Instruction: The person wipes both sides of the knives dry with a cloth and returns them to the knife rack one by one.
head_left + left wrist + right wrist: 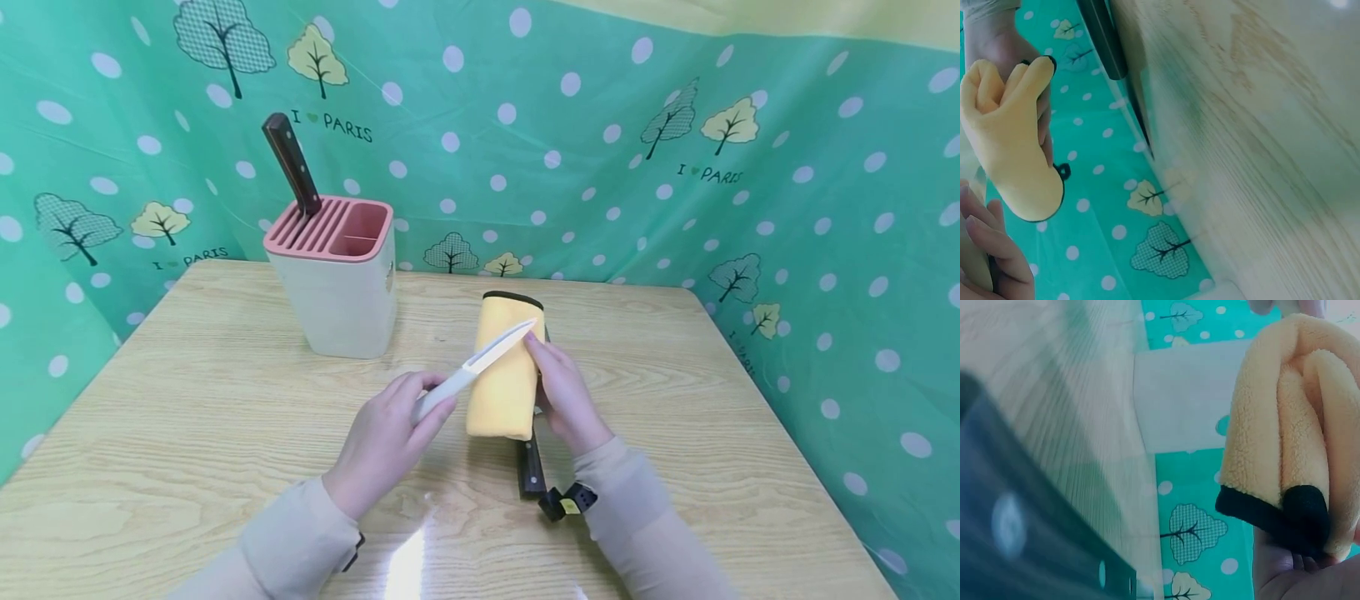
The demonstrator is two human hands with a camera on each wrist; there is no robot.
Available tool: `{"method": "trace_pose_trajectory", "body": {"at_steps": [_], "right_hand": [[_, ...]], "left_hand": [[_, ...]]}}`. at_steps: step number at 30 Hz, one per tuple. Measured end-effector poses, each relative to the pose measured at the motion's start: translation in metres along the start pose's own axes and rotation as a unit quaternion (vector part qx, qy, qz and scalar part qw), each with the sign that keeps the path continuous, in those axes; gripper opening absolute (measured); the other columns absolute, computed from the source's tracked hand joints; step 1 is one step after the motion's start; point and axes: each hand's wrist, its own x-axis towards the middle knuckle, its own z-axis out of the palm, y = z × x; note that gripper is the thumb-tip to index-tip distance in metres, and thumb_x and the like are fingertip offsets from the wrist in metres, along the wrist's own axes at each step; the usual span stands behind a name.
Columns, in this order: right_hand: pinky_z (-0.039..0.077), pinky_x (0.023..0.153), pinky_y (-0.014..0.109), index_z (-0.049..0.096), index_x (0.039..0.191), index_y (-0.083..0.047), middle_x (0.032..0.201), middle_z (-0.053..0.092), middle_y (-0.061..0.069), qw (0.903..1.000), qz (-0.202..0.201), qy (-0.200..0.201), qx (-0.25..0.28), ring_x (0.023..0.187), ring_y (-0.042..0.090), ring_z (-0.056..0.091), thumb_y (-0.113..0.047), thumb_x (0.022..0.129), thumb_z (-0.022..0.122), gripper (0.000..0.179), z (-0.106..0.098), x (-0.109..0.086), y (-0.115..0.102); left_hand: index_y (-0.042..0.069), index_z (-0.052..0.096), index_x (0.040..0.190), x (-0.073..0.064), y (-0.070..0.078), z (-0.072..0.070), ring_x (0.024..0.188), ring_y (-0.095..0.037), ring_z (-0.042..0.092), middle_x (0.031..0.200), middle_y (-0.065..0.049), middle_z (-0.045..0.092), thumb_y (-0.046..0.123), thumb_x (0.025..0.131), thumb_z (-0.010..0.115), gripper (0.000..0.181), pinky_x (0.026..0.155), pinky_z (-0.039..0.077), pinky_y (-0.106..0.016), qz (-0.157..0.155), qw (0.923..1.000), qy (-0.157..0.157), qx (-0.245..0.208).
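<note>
Over at the table's back left stands a knife block, one knife in its left side, the curtain behind. Nearer and rightward, the right hand holds a towel; the left hand's second knife crosses over it. A third knife lies below, on the table.

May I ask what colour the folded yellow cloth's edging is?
Black edging, clearest in the right wrist view.

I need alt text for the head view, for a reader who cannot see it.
A person's left hand holds a white-handled knife across a folded yellow cloth in the right hand. A dark-handled knife lies partly hidden on the wooden table; behind, to the left, a pink-topped white holder carries another knife.
</note>
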Motion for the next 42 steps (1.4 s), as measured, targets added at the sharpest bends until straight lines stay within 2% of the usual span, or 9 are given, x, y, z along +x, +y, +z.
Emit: {"method": "trace_pose_trajectory", "body": {"at_steps": [4, 8, 24, 33, 42], "right_hand": [[0.05, 0.064, 0.028, 0.06, 0.098, -0.01, 0.073, 0.063, -0.003, 1.0, 0.001, 0.001, 0.005, 0.065, 0.011, 0.061, -0.039, 0.105, 0.044, 0.034, 0.005, -0.001, 0.001], [0.05, 0.061, 0.028, 0.059, 0.101, -0.011, 0.071, 0.062, -0.003, 0.9999, 0.006, -0.003, 0.015, 0.062, 0.011, 0.061, -0.042, 0.104, 0.044, 0.034, 0.008, -0.001, 0.003], [0.049, 0.06, 0.027, 0.06, 0.104, -0.013, 0.07, 0.061, -0.005, 0.9992, -0.002, 0.009, 0.04, 0.061, 0.009, 0.06, -0.041, 0.104, 0.043, 0.032, 0.013, -0.003, 0.005], [0.049, 0.063, 0.027, 0.058, 0.119, -0.01, 0.073, 0.061, -0.005, 0.9994, -0.005, 0.014, 0.031, 0.064, 0.01, 0.06, -0.04, 0.106, 0.039, 0.038, 0.011, -0.007, 0.003], [0.049, 0.065, 0.026, 0.057, 0.124, -0.009, 0.074, 0.06, -0.006, 0.9994, 0.0, 0.022, 0.027, 0.064, 0.009, 0.06, -0.039, 0.106, 0.038, 0.04, 0.011, -0.01, 0.002]], "left_hand": [[0.007, 0.066, 0.112, 0.002, 0.001, 0.001, 0.065, -0.005, 0.048, 0.087, 0.001, 0.063, 0.022, 0.093, 0.069, 0.025, 0.058, 0.044, -0.021, 0.0, 1.0, -0.002, -0.001], [0.009, 0.067, 0.112, 0.001, 0.002, 0.002, 0.066, -0.005, 0.049, 0.087, 0.002, 0.064, 0.022, 0.093, 0.069, 0.024, 0.059, 0.045, -0.022, 0.0, 1.0, -0.003, -0.003], [0.009, 0.067, 0.11, 0.0, 0.001, 0.004, 0.069, -0.007, 0.054, 0.092, -0.001, 0.069, 0.022, 0.092, 0.07, 0.023, 0.062, 0.049, -0.025, 0.011, 0.9999, 0.002, 0.013], [0.008, 0.067, 0.108, 0.0, 0.0, 0.005, 0.066, -0.008, 0.053, 0.086, 0.001, 0.067, 0.023, 0.09, 0.072, 0.024, 0.058, 0.048, -0.024, 0.017, 0.9994, -0.001, 0.03], [0.01, 0.067, 0.107, -0.002, 0.001, 0.002, 0.065, -0.007, 0.055, 0.087, 0.0, 0.069, 0.023, 0.089, 0.073, 0.023, 0.056, 0.048, -0.023, 0.019, 0.9991, -0.004, 0.038]]}}
